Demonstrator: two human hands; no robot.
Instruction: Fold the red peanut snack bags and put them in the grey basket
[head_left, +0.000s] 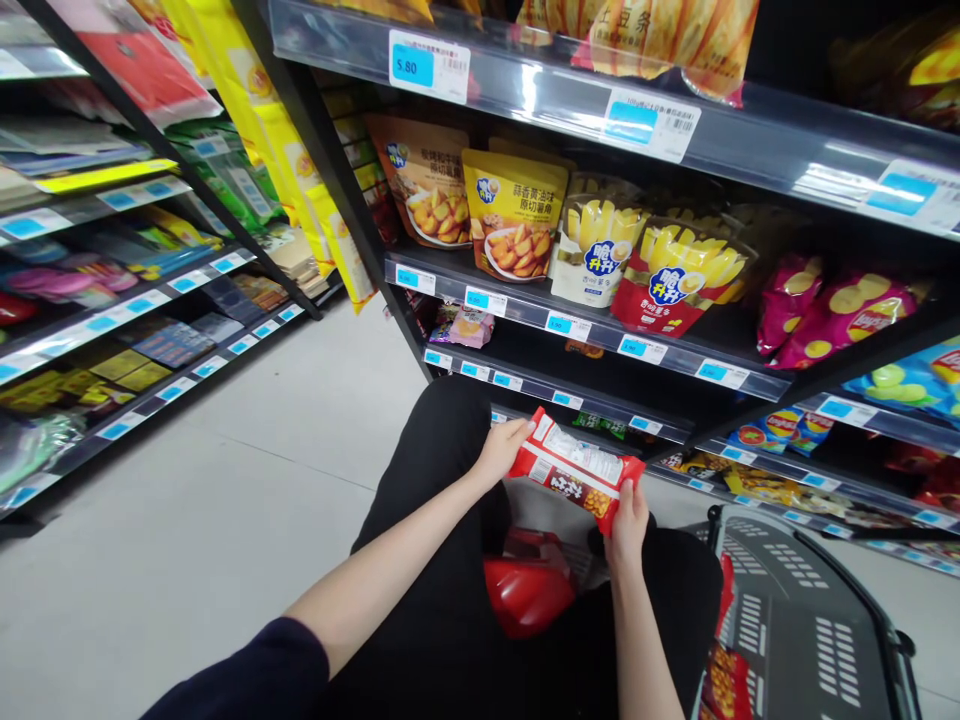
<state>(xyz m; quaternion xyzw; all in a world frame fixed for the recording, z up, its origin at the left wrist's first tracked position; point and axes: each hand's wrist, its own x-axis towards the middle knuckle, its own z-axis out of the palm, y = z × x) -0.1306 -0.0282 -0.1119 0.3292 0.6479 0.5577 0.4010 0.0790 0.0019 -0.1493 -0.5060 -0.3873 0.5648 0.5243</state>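
Both my hands hold one red snack packet with a clear window, low in front of the bottom shelves. My left hand grips its left end. My right hand grips its lower right end from below. The packet lies tilted, its left end higher. Under it are my black-trousered knees and a red shoe-like shape. A grey shopping basket stands on the floor just right of my right hand, with red packets showing at its left wall.
A black shelf unit with blue price tags holds chip bags: orange pouches, yellow-and-red bags, pink bags to the right. Another shelf run lines the left side. Pale floor lies between them.
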